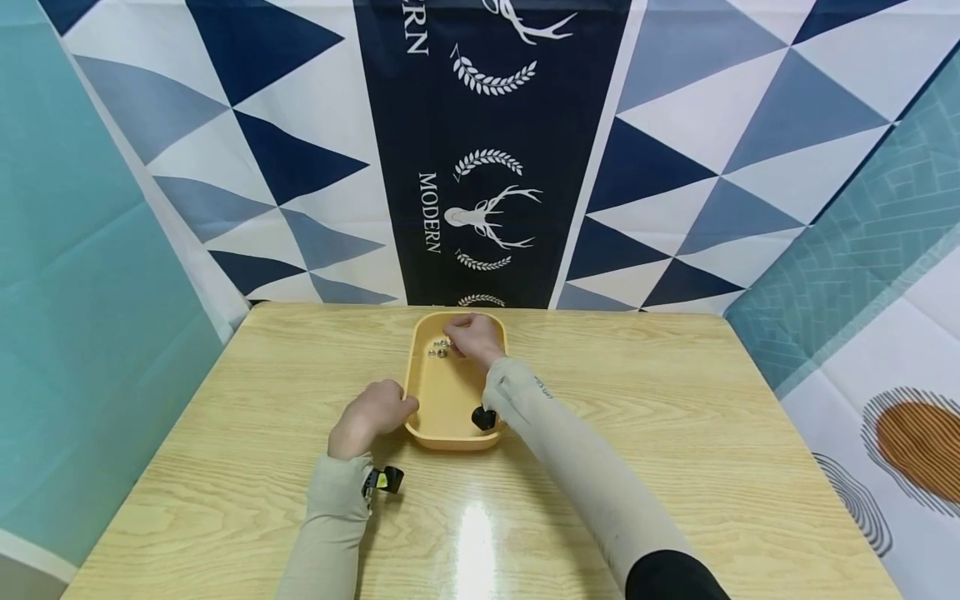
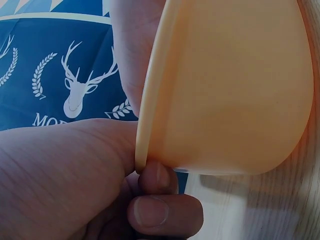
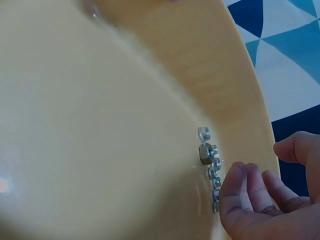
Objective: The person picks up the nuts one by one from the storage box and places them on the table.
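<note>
A shallow yellow plastic tray (image 1: 450, 444) is on the table, its long side pointing away from me. My left hand (image 1: 371, 414) grips its near left rim; the left wrist view shows the thumb on one side of the rim (image 2: 150, 95) and curled fingers (image 2: 165, 215) on the other. Several shiny metal nuts (image 3: 205, 154) lie in a row along the tray's wall, one of them larger and six-sided. My right hand (image 1: 474, 336) is over the far end of the tray beside the nuts. Its fingers (image 3: 234, 192) are loosely bent, thumb apart, with nothing visible between them.
The wooden table (image 1: 637, 433) extends on both sides of the tray. Behind its far edge hangs a patterned cloth (image 1: 487, 167) with triangles and deer heads. A small black wrist camera (image 1: 484, 417) on the right sleeve overlaps the tray's near right corner.
</note>
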Demonstrator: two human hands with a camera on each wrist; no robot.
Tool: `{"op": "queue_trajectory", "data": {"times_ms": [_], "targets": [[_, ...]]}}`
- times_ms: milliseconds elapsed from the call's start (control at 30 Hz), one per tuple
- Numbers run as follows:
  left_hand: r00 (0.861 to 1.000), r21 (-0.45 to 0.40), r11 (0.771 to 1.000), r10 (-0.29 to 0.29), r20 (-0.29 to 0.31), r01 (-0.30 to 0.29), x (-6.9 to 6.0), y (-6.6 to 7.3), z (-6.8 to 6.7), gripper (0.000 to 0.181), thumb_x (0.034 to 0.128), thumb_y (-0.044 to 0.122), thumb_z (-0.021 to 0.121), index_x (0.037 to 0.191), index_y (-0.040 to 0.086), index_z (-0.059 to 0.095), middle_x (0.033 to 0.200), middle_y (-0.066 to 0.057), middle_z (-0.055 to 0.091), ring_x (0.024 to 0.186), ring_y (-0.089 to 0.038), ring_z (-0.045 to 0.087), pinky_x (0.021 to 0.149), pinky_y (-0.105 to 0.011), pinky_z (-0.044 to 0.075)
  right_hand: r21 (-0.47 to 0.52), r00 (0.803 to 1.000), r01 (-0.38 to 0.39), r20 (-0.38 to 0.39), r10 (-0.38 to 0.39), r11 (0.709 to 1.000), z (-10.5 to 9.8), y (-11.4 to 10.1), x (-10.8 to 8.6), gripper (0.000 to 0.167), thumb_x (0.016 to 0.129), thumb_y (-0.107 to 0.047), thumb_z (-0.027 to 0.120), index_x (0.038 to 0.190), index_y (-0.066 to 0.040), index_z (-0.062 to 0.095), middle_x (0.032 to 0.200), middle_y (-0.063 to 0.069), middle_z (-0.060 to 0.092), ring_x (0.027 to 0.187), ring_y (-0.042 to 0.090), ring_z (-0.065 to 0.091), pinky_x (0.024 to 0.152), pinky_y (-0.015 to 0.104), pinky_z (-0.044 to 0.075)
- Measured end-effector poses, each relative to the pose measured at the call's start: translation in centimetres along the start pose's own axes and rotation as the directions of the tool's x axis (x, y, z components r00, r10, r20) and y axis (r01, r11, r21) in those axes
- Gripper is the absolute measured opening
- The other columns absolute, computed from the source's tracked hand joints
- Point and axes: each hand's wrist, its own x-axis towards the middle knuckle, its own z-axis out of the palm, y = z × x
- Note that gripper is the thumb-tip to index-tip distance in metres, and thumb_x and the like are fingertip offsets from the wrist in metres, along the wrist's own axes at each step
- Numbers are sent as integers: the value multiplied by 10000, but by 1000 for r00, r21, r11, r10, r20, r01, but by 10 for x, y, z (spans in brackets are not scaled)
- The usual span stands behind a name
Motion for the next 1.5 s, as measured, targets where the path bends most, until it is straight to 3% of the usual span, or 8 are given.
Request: {"op": "queue_trajectory", "data": {"times_ms": [233, 400, 600, 833, 1100, 1500], "targets": [[1000, 1, 1000, 9, -4, -9, 0, 0, 0, 323, 946, 270, 519, 652, 151, 454, 626, -7, 423, 536, -154, 374, 498, -292, 308, -43, 1000, 6, 8, -6, 999, 0, 4, 0, 190, 914, -109, 638, 1055, -3, 709, 1032, 179, 714, 935, 356, 721, 879, 447, 592], [1000, -4, 1000, 9, -3, -9, 0, 0, 0, 306, 939, 261, 523, 661, 142, 476, 628, -13, 431, 535, -158, 380, 494, -291, 313, -99, 1000, -1, 20, 3, 995, 2, 5, 0, 207, 897, -116, 647, 1019, 15, 751, 924, 143, 732, 801, 260, 724, 827, 394, 602], [1000, -2, 1000, -8, 4, 8, -1, 1, 0, 312, 947, 266, 525, 665, 145, 471, 626, -11, 423, 532, -156, 371, 494, -290, 308, -108, 999, -20, 42, 24, 994, 5, 6, 0, 211, 898, -105, 658, 1030, 24, 759, 970, 223, 754, 717, 204, 704, 706, 301, 598], [1000, -2, 1000, -5, 2, 5, -1, 1, 0, 328, 953, 271, 522, 655, 153, 453, 615, -4, 414, 522, -149, 358, 489, -286, 296, -149, 998, -14, 65, 24, 989, 6, 8, 2, 157, 905, -84, 682, 992, 23, 756, 928, 225, 759, 628, 145, 648, 597, 232, 537], [1000, -7, 1000, 2, -2, -2, -2, 0, 0, 320, 956, 263, 513, 663, 150, 453, 616, -2, 408, 521, -146, 348, 490, -282, 289, -246, 993, 22, 114, 6, 969, 7, 11, 6, 129, 873, -66, 708, 921, 32, 778, 647, 61, 674, 563, 110, 582, 548, 208, 471], [1000, -3, 1000, 1, -1, -1, -1, 1, 0, 307, 953, 255, 514, 668, 143, 487, 620, -8, 426, 529, -154, 371, 496, -287, 306, -305, 991, 52, 131, -12, 951, 9, 15, 12, 111, 869, -79, 714, 893, 10, 776, 546, 1, 598, 494, 99, 541, 506, 218, 466]]}}
